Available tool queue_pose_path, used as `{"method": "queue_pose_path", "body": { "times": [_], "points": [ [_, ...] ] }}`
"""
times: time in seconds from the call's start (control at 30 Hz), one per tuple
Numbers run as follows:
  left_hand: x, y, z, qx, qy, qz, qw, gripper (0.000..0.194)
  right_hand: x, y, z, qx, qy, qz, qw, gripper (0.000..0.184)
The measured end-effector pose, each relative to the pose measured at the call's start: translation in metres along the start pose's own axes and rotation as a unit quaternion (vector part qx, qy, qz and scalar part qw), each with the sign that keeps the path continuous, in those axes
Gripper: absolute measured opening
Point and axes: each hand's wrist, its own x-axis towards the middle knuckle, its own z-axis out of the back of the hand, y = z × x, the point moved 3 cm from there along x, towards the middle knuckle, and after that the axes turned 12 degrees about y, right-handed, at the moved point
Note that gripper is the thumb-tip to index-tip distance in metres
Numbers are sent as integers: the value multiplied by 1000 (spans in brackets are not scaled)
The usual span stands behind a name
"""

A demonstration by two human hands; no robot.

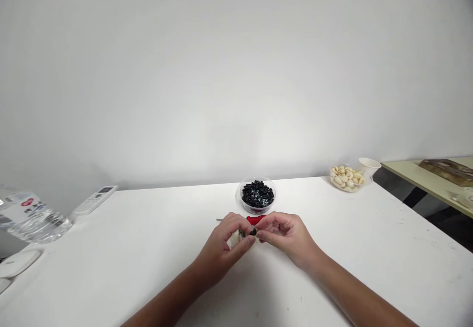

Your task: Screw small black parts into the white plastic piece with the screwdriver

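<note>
My left hand (225,245) is closed in a pinch, thumb and forefinger around a small black piece (253,232). From the other side, the pinched fingertips of my right hand (283,233) meet the same piece. A pale, partly see-through thing (235,239) shows inside the curl of my left hand; its kind is hidden. Just behind the fingers lies a screwdriver with a red handle (254,219), its metal tip pointing left. A clear round bowl (241,200) full of shiny black pieces (257,194) stands beyond it.
At the table's (148,263) back right, a clear bowl of cream-coloured pieces (346,178) stands beside a white cup (369,166). A remote control (96,199), a water bottle (35,218) and a white case (20,264) are at left. Another table (410,174) adjoins at right.
</note>
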Motion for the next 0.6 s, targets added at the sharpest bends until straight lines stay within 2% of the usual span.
{"method": "queue_pose_path", "body": {
  "times": [0.2,0.37,0.6],
  "points": [
    [-1,5,0,-15,7,23,1000,22,1,0,-2,3,-7,-15,1000,22],
    [-1,6,1,-18,7,39,999,25,4,-7,0,38,17,-25,999,25],
    [-1,5,1,-15,24,11,1000,19,5,-8,3,39,47,-35,998,26]
  ]
}}
